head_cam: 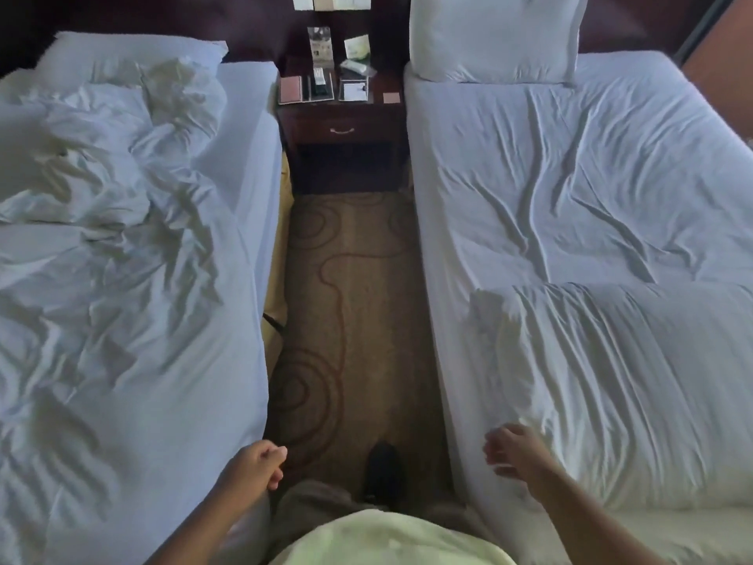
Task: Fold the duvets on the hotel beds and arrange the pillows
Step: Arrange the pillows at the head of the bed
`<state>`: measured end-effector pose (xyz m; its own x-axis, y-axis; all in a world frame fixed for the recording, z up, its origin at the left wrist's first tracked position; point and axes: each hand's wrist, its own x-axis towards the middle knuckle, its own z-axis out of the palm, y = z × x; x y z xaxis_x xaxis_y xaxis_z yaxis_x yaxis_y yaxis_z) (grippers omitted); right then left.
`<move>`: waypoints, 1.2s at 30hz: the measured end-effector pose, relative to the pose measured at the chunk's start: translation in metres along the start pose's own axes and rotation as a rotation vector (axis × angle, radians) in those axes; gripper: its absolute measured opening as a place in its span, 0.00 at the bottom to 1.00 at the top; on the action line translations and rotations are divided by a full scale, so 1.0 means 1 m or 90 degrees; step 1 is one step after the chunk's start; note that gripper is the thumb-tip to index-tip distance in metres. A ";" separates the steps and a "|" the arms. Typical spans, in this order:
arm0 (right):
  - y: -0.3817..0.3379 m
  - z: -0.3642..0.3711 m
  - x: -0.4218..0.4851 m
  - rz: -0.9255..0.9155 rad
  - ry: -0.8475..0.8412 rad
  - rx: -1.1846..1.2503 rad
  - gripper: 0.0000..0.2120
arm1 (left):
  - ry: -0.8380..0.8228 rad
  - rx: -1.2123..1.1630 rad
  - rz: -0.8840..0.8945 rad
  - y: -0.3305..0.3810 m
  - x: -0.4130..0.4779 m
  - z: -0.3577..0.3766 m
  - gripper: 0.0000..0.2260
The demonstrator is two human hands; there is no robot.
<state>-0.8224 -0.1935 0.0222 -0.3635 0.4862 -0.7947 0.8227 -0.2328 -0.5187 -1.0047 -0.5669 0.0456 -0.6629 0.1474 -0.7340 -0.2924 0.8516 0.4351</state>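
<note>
Nearest to me, well short of the dark wooden nightstand [342, 128], both hands hang over the aisle of brown swirl-patterned carpet [354, 279]. My left hand [254, 462] has its fingers loosely curled in, thumb against the forefinger, and it holds nothing. It sits just beside the edge of the crumpled white duvet [102, 238], and I cannot tell if it touches the cloth. My right hand [515, 450] is blurred, fingers half spread and relaxed, with nothing in it. It hovers at the near corner of the folded white duvet [611, 381], and contact is unclear.

The crumpled duvet covers the bed left of the nightstand, bunched in ridges up to a flat white pillow [122, 55] at the head. The folded duvet lies across the foot half of the bed right of the nightstand, with wrinkled sheet beyond it. At the head there, level with the nightstand, a plump white pillow [495, 34] stands upright against the dark headboard.
</note>
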 end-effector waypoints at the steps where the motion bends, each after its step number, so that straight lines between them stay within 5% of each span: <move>1: -0.025 0.005 0.007 -0.009 0.001 0.000 0.07 | 0.009 0.002 -0.007 0.006 0.012 -0.015 0.11; 13: -0.263 0.053 0.132 -0.036 0.058 0.029 0.08 | -0.010 -0.012 -0.026 0.141 0.220 -0.165 0.09; 26: -0.405 0.053 0.236 0.132 0.133 0.206 0.06 | -0.071 0.063 0.165 0.472 0.443 -0.278 0.07; 36: -0.584 -0.024 0.430 0.153 0.132 0.262 0.07 | -0.058 0.090 0.087 0.663 0.621 -0.297 0.08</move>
<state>-1.4489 0.1725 -0.0091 -0.0564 0.5255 -0.8489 0.6167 -0.6503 -0.4436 -1.8148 -0.0602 0.0324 -0.6232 0.3058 -0.7198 -0.0999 0.8818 0.4610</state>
